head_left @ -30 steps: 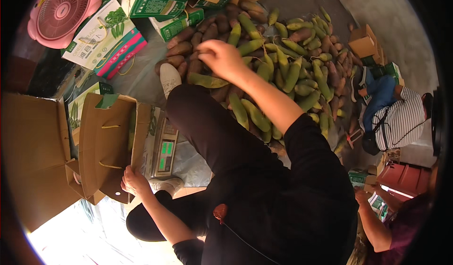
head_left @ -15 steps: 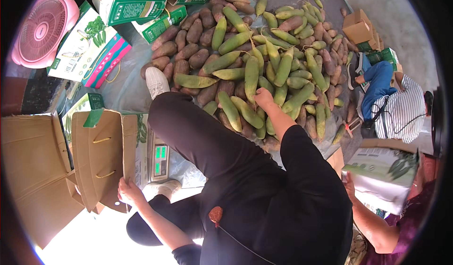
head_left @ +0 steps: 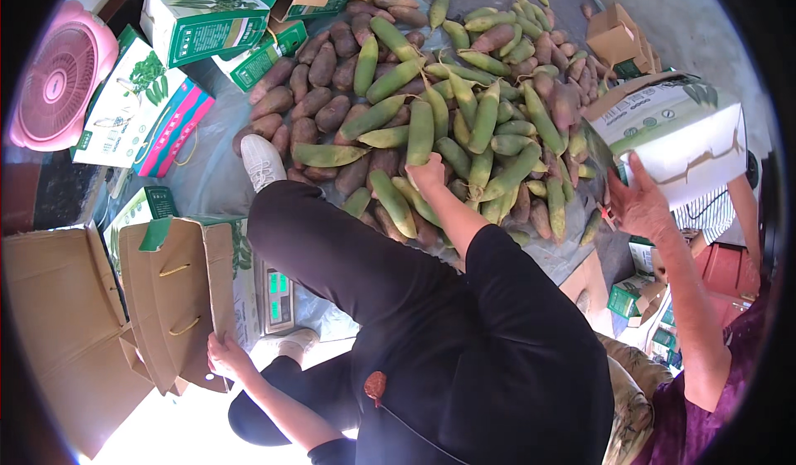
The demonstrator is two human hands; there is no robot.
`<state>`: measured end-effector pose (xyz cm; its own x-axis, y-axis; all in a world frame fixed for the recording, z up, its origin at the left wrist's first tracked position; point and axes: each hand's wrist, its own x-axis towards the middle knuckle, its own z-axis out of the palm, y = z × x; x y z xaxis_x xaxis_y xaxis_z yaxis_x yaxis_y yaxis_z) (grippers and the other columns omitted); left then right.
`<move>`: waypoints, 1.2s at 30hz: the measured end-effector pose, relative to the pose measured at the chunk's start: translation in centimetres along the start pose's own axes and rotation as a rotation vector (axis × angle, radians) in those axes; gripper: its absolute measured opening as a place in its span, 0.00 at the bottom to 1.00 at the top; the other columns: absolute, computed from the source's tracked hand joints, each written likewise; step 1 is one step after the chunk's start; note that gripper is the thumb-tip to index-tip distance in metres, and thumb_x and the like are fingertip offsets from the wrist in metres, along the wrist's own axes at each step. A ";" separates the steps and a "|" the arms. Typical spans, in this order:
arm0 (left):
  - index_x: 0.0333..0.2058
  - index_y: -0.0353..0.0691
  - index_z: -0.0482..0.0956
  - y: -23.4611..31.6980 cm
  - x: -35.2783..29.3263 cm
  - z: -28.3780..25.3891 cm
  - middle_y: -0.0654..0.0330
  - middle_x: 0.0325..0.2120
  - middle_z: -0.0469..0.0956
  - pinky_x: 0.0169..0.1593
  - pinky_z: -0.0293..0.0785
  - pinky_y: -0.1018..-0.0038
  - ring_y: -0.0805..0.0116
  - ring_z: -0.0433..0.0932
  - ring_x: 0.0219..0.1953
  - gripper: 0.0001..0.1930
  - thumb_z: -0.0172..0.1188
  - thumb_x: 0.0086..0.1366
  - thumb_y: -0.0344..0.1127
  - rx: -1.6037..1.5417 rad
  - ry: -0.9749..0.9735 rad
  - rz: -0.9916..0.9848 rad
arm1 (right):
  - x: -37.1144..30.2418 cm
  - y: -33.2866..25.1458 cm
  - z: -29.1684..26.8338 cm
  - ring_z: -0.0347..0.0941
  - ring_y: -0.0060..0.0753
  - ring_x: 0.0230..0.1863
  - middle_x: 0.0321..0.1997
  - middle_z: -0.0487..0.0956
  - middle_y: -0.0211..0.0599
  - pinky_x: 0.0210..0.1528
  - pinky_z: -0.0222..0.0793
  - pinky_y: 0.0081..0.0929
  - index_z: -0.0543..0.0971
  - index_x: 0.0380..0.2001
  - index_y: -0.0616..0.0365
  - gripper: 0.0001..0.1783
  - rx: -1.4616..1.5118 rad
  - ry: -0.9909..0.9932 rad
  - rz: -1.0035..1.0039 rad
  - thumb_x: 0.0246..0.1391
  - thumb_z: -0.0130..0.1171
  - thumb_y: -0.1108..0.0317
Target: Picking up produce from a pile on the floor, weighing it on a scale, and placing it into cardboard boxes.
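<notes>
My right hand (head_left: pixel 425 173) is closed around the near end of a long green radish (head_left: pixel 420 129), which lies on a broad heap. Around it are many more green radishes and reddish-brown radishes (head_left: pixel 333 111). At the lower left, my left hand (head_left: pixel 228 357) grips the edge of an open cardboard carton (head_left: pixel 172 287) with yellow cord handles. The carton stands beside a scale (head_left: pixel 278 299) with lit green digits and seems to rest on it, though its base is hidden.
On the right, another person's hand (head_left: pixel 643 204) holds a white carton (head_left: pixel 680 138) over the heap's edge. A pink fan (head_left: pixel 62 79) and green-and-white cartons (head_left: pixel 203 17) stand at the far left. A big cardboard box (head_left: pixel 66 332) lies at left. My shoe (head_left: pixel 264 162) touches the heap.
My right hand has shifted slightly left onto the radish's end. The other person's white carton has swung up and forward, hiding much of a seated person in stripes. The whole view has shifted a little.
</notes>
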<state>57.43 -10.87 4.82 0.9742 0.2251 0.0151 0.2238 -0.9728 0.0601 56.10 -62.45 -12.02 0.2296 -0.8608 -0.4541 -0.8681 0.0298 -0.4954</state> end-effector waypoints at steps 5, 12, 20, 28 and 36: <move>0.42 0.36 0.75 -0.2 -0.1 -0.5 0.51 0.36 0.78 0.44 0.68 0.63 0.53 0.77 0.38 0.16 0.56 0.54 0.34 0.022 0.026 0.008 | -0.7 0.6 0.8 0.73 0.40 0.47 0.44 0.75 0.48 0.49 0.67 0.32 0.68 0.48 0.63 0.34 0.101 0.027 -0.124 0.35 0.68 0.68; 0.36 0.35 0.75 0.6 -0.5 -0.7 0.54 0.33 0.78 0.45 0.65 0.63 0.56 0.76 0.38 0.10 0.57 0.55 0.31 -0.021 0.048 0.015 | 0.5 1.2 2.6 0.72 0.40 0.45 0.47 0.73 0.45 0.47 0.67 0.35 0.66 0.50 0.62 0.35 0.441 -0.218 0.104 0.37 0.69 0.68; 0.36 0.37 0.75 0.7 -0.5 -0.5 0.56 0.33 0.78 0.46 0.65 0.63 0.57 0.76 0.39 0.10 0.54 0.52 0.28 -0.020 0.056 0.019 | 0.8 0.7 4.0 0.70 0.42 0.47 0.48 0.73 0.43 0.40 0.69 0.40 0.68 0.48 0.60 0.30 0.368 -0.216 0.236 0.40 0.68 0.66; 0.34 0.36 0.75 0.0 -0.8 -2.0 0.54 0.31 0.78 0.43 0.67 0.64 0.55 0.76 0.36 0.10 0.55 0.51 0.29 -0.014 0.047 -0.023 | -0.5 -2.6 4.0 0.71 0.42 0.45 0.48 0.73 0.42 0.42 0.69 0.46 0.69 0.46 0.59 0.31 0.600 -0.165 0.350 0.38 0.71 0.63; 0.32 0.44 0.78 1.3 -0.5 -1.3 0.62 0.31 0.78 0.51 0.62 0.63 0.62 0.76 0.38 0.10 0.59 0.48 0.28 0.080 0.059 -0.041 | 5.1 0.2 5.0 0.67 0.37 0.39 0.42 0.69 0.33 0.39 0.68 0.37 0.70 0.42 0.46 0.28 0.689 -0.250 0.645 0.36 0.72 0.62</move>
<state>57.21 -12.14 6.21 0.9615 0.2649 0.0731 0.2669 -0.9636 -0.0183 59.28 -64.30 -18.14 -0.0435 -0.4451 -0.8945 -0.4308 0.8161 -0.3851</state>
